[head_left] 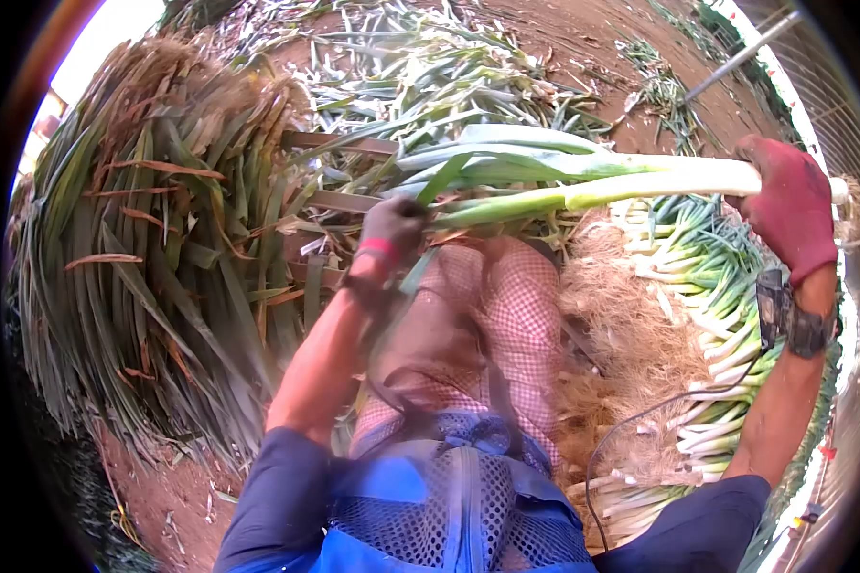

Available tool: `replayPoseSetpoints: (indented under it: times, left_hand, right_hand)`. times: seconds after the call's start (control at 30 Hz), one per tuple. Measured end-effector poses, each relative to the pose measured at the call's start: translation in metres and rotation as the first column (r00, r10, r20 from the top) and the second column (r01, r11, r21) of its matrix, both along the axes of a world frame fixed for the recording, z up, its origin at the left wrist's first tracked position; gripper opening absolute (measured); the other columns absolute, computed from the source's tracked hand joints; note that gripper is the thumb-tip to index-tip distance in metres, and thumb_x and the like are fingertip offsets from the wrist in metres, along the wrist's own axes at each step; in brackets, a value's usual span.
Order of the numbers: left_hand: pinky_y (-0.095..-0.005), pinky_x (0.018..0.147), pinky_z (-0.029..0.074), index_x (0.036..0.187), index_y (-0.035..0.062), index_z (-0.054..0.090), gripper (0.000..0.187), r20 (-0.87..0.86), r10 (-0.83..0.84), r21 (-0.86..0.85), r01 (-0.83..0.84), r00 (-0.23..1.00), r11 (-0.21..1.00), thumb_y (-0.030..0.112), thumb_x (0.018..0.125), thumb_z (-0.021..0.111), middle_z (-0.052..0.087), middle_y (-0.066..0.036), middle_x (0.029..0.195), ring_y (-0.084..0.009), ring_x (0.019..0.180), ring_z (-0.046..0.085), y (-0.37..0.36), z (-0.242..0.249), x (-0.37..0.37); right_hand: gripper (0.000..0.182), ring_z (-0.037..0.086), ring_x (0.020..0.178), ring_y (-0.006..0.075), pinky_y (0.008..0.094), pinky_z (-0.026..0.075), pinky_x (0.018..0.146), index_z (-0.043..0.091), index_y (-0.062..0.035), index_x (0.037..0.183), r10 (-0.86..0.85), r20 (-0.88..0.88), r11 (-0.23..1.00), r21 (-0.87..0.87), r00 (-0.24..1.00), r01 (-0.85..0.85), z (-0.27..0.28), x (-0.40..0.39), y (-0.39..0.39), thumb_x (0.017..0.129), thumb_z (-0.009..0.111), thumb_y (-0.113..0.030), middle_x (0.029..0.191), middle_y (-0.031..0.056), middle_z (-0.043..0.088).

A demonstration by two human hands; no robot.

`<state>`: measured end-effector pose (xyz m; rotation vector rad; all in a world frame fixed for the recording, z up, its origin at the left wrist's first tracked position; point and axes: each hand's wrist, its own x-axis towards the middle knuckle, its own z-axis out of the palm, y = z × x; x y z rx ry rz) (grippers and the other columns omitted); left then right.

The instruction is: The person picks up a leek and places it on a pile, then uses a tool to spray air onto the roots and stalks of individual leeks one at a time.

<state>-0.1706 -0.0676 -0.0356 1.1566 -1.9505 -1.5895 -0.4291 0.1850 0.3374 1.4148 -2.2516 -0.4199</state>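
My right hand [788, 205], in a red glove, is closed round the white root end of long green onions [659, 177]. Two pale shafts show, stretched level above my lap, their green tops pointing left. My left hand [392, 229], in a dark glove with a red cuff, is closed at the leafy end, somewhat blurred. A loose green leaf [444, 179] runs up from its fist, and a strip hangs below it. What its fingers cover is hidden.
A big heap of untrimmed green onions [162, 248] stands left, beside metal bars [344, 202]. Stripped leaves [449, 76] litter the soil ahead. Cleaned green onions [726, 353] lie in a row at right, next to tangled roots [621, 296]. A cable [631, 417] hangs from my right wrist.
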Motion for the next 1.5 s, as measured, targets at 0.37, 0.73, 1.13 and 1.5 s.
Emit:
replayPoseSetpoints:
  times: [0.37, 0.73, 1.13, 1.5]
  left_hand:
    - [-0.0333, 0.081, 0.054, 0.114, -0.0032, 0.073, 0.025, 0.309, -0.008, 0.009, 0.006, 0.951, 1.0, 0.01, 0.092, 0.07, 0.075, -0.009, 0.102, -0.0175, 0.091, 0.069, -0.052, -0.23, 0.258]
    - [-0.0267, 0.057, 0.051, 0.112, 0.0038, 0.073, 0.017, 0.201, -0.045, 0.175, 0.009, 0.979, 0.985, 0.01, 0.096, 0.071, 0.071, -0.001, 0.096, -0.0085, 0.074, 0.062, -0.023, -0.233, 0.226]
    - [-0.036, 0.085, 0.057, 0.135, -0.0019, 0.067, 0.057, 0.255, 0.068, 0.038, -0.08, 0.965, 0.996, 0.038, 0.096, 0.076, 0.077, -0.013, 0.121, -0.0213, 0.104, 0.073, 0.05, -0.099, 0.225]
    - [-0.0477, 0.101, 0.052, 0.132, 0.0142, 0.072, 0.055, 0.569, -0.015, -0.391, 0.287, 0.822, 0.874, 0.052, 0.092, 0.071, 0.074, -0.017, 0.122, -0.0372, 0.114, 0.069, 0.132, -0.117, 0.236]
  right_hand:
    - [0.07, 0.074, 0.102, 0.029, 0.0377, 0.056, 0.092, 0.073, -0.0008, 0.128, -0.47, 0.393, 0.677, -0.414, 0.791, 0.608, 0.003, -0.102, 0.223, 0.077, 0.088, -0.046, 0.114, 0.0182, 0.079]
    - [0.061, 0.066, 0.117, 0.0336, 0.0394, 0.049, 0.104, 0.072, 0.0007, 0.12, -0.269, 0.92, 0.074, -0.277, 0.286, 0.958, -0.338, -0.144, 0.571, 0.099, 0.059, -0.055, 0.125, 0.02, 0.072]
    - [0.038, 0.068, 0.087, 0.0202, 0.038, 0.055, 0.081, 0.067, -0.008, 0.136, -0.89, 0.172, 0.376, -0.25, 0.423, 0.892, -0.269, -0.003, 0.48, 0.109, 0.052, -0.03, 0.102, 0.0112, 0.075]
    - [0.038, 0.072, 0.095, 0.0207, 0.0347, 0.057, 0.084, 0.07, 0.0066, 0.127, -0.206, 0.961, 0.69, 0.008, 0.186, 0.724, -0.364, 0.055, 0.263, 0.103, 0.065, -0.022, 0.106, 0.0152, 0.078]
